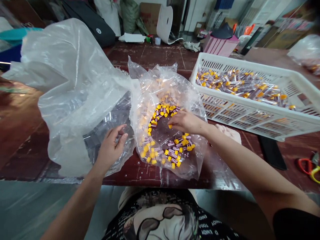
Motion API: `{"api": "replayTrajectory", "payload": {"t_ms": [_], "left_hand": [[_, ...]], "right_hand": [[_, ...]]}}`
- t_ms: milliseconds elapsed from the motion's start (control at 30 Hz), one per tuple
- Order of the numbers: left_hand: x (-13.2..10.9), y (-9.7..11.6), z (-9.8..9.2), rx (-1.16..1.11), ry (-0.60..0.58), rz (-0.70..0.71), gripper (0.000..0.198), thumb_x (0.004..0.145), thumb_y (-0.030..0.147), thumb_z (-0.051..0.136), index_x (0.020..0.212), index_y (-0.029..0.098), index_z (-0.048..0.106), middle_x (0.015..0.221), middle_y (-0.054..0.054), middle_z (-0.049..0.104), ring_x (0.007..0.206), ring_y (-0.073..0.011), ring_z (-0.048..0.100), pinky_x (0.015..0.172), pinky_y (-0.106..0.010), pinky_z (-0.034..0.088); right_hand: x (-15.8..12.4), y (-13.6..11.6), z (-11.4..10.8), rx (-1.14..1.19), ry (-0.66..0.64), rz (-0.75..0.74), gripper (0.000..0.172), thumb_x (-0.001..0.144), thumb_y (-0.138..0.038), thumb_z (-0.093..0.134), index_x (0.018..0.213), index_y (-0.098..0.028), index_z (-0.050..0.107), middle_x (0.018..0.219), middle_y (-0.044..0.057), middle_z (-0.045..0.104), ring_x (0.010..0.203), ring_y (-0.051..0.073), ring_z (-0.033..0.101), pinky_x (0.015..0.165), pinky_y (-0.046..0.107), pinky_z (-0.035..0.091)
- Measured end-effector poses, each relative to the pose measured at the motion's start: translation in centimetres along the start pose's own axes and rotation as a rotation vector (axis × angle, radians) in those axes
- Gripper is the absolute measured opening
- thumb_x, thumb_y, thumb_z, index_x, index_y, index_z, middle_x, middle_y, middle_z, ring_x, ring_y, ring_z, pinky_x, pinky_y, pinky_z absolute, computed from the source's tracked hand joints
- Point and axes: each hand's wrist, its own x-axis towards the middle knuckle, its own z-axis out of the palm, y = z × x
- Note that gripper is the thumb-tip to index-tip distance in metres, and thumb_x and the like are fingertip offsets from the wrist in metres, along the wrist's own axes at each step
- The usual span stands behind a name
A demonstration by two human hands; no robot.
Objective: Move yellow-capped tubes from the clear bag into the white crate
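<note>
My left hand [112, 145], fingers curved and thumb apart, is over the opening of a milky plastic bag [75, 93] with clear plastic pieces [106, 120] inside. Nothing shows between its fingers. To the right, a clear bag [185, 88] lies spread out, holding many small purple-and-white tubes with yellow caps [172, 155]. My right hand [182, 122] reaches into this bag's opening, fingers closed together, with a yellow cap [170, 126] at the fingertips. The rest of that piece is hidden.
A white slatted basket [240, 113] of yellow-capped clear tubes stands at the right. Near the right edge lie scissors [310, 168], with a black flat object [272, 151] beside the basket. Behind are a pink box [220, 45] and a dark bag [87, 25].
</note>
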Motion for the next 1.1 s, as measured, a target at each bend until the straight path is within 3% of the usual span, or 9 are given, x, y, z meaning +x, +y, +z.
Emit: {"api": "replayTrajectory", "payload": {"t_ms": [67, 200, 433, 500, 567, 733, 933, 1000, 1100], "left_hand": [[0.0, 0.4, 0.1, -0.031, 0.02, -0.028, 0.044, 0.099, 0.044, 0.051, 0.137, 0.023, 0.06, 0.109, -0.007, 0.066, 0.101, -0.022, 0.064, 0.097, -0.038, 0.053], [0.0, 0.5, 0.8, -0.07, 0.001, -0.036, 0.045, 0.097, 0.046, 0.055, 0.135, 0.024, 0.063, 0.111, -0.006, 0.07, 0.103, -0.0222, 0.067, 0.099, -0.039, 0.053], [-0.8, 1.6, 1.5, -0.33, -0.039, -0.135, 0.045, 0.095, 0.049, 0.062, 0.13, 0.022, 0.064, 0.126, -0.009, 0.073, 0.113, -0.0255, 0.069, 0.105, -0.042, 0.053], [-1.0, 2.9, 1.4, -0.377, -0.078, -0.119, 0.041, 0.096, 0.049, 0.06, 0.128, 0.023, 0.064, 0.128, -0.008, 0.072, 0.117, -0.0254, 0.068, 0.107, -0.042, 0.053], [-1.2, 4.5, 1.6, -0.409, -0.132, -0.097, 0.038, 0.098, 0.048, 0.058, 0.127, 0.024, 0.065, 0.128, -0.008, 0.072, 0.117, -0.0256, 0.068, 0.108, -0.044, 0.052], [-0.9, 7.9, 4.3, -0.549, -0.292, -0.048, 0.032, 0.099, 0.043, 0.057, 0.125, 0.026, 0.065, 0.131, -0.008, 0.071, 0.12, -0.0246, 0.067, 0.108, -0.047, 0.052], [-0.4, 9.9, 7.4, -0.73, -0.377, -0.131, 0.038, 0.096, 0.047, 0.059, 0.124, 0.022, 0.066, 0.102, -0.007, 0.075, 0.085, -0.0193, 0.069, 0.081, -0.038, 0.058], [-0.4, 10.4, 7.6, -0.776, -0.391, -0.158, 0.04, 0.096, 0.049, 0.058, 0.123, 0.021, 0.066, 0.089, -0.004, 0.071, 0.076, -0.0166, 0.064, 0.073, -0.033, 0.055], [-0.3, 10.9, 7.6, -0.841, -0.401, -0.161, 0.041, 0.096, 0.051, 0.059, 0.12, 0.019, 0.067, 0.08, -0.001, 0.063, 0.072, -0.0141, 0.058, 0.065, -0.027, 0.048]], "right_hand": [[1.3, -0.5, -0.1, -0.071, -0.008, -0.025, 0.026, 0.104, -0.031, 0.051, 0.118, -0.027, 0.072, 0.116, 0.001, 0.073, 0.111, 0.023, 0.057, 0.099, 0.04, 0.032], [3.6, -1.2, 1.6, -0.251, -0.199, -0.088, 0.024, 0.1, -0.017, 0.052, 0.099, -0.025, 0.075, 0.101, 0.003, 0.074, 0.111, 0.023, 0.055, 0.102, 0.039, 0.03], [3.4, 0.1, 2.4, -0.22, -0.164, -0.086, 0.029, 0.094, -0.011, 0.059, 0.11, -0.028, 0.076, 0.107, 0.003, 0.073, 0.113, 0.025, 0.057, 0.108, 0.046, 0.032], [2.2, 0.1, 1.5, -0.097, -0.069, -0.033, 0.029, 0.097, -0.015, 0.058, 0.119, -0.025, 0.073, 0.113, 0.007, 0.072, 0.112, 0.026, 0.059, 0.106, 0.047, 0.037], [0.7, -0.6, 0.5, 0.153, 0.127, 0.006, 0.03, 0.101, -0.023, 0.054, 0.128, -0.022, 0.068, 0.121, 0.01, 0.069, 0.113, 0.025, 0.06, 0.104, 0.045, 0.044], [-2.7, -5.6, 0.4, 0.825, 0.61, 0.141, 0.029, 0.103, -0.037, 0.055, 0.129, -0.026, 0.058, 0.125, 0.009, 0.065, 0.115, 0.021, 0.065, 0.1, 0.04, 0.054], [-2.6, -9.9, 2.9, 1.123, 0.853, 0.365, 0.028, 0.103, -0.041, 0.053, 0.128, -0.028, 0.055, 0.126, 0.009, 0.067, 0.118, 0.022, 0.066, 0.105, 0.043, 0.054], [-2.5, -10.0, 3.0, 1.128, 0.909, 0.364, 0.027, 0.103, -0.038, 0.054, 0.128, -0.028, 0.056, 0.127, 0.008, 0.067, 0.118, 0.021, 0.065, 0.103, 0.041, 0.054], [-3.0, -9.8, 2.7, 1.016, 0.87, 0.311, 0.027, 0.104, -0.035, 0.054, 0.129, -0.029, 0.061, 0.125, 0.007, 0.067, 0.116, 0.021, 0.064, 0.102, 0.041, 0.053]]}}
